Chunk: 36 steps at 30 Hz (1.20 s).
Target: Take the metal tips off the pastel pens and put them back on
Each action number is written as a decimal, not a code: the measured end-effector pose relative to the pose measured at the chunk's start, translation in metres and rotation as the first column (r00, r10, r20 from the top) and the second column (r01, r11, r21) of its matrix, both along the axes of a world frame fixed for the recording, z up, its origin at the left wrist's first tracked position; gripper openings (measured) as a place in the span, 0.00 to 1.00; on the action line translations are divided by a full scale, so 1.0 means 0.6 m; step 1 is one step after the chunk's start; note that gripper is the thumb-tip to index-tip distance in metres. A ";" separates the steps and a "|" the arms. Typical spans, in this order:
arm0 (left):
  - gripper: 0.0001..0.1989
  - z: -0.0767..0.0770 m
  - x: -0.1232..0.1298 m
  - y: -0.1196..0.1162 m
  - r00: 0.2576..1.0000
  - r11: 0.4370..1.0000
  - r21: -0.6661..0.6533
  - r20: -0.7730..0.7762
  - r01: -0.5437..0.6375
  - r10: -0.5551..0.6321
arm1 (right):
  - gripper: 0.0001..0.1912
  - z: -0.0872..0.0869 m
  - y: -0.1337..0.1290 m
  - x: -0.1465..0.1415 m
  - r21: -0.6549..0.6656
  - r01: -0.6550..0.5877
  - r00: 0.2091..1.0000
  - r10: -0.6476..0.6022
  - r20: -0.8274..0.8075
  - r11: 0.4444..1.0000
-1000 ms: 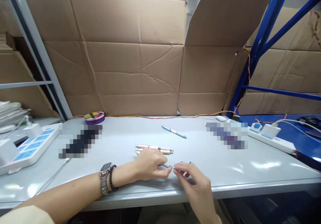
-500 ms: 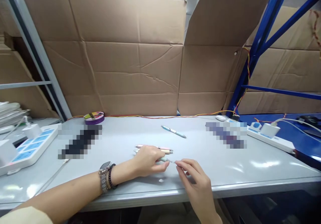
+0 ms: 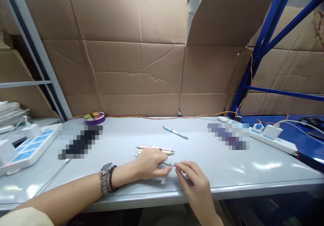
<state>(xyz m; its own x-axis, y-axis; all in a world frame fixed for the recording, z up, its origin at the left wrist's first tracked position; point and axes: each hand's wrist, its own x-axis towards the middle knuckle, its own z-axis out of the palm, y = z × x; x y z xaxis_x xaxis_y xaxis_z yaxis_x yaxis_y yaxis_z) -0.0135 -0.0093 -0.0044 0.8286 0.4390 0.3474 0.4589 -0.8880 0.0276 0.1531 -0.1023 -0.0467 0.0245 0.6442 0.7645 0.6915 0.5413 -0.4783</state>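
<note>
Two hands of mine meet at the pale green pen [image 3: 166, 163], near the table's [image 3: 131, 131] front edge: my left hand [image 3: 151, 164] holds its barrel, and my right hand [image 3: 197, 182] pinches narrowly at the tip, on exactly what I can't tell. I judge it light, stiff and slightly slick, its slim tip the delicate part, so I'd grip the barrel just behind it.

No legible txt, nos. or logos, incl. on purple tape roll [image 3: 95, 119] & pwr strips [image 3: 274, 141].
</note>
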 end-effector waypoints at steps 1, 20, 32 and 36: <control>0.16 0.000 0.000 0.000 1.000 1.000 -0.003 -0.003 -0.002 0.002 | 0.09 0.000 0.000 -0.001 0.002 0.001 1.000 -0.001 -0.001 1.000; 0.06 0.007 0.003 0.009 0.999 0.999 -0.039 -0.022 -0.036 0.035 | 0.09 0.011 0.019 0.113 -0.253 0.243 0.968 -0.217 0.129 0.936; 0.06 -0.001 0.002 0.012 0.998 0.999 0.023 0.055 -0.034 0.033 | 0.15 0.050 0.051 0.149 -0.322 0.213 0.952 -0.122 0.280 0.922; 0.07 0.006 0.003 0.004 0.996 0.997 0.037 0.055 0.071 -0.073 | 0.09 0.075 0.134 0.148 -0.278 0.229 0.904 -0.098 0.416 0.933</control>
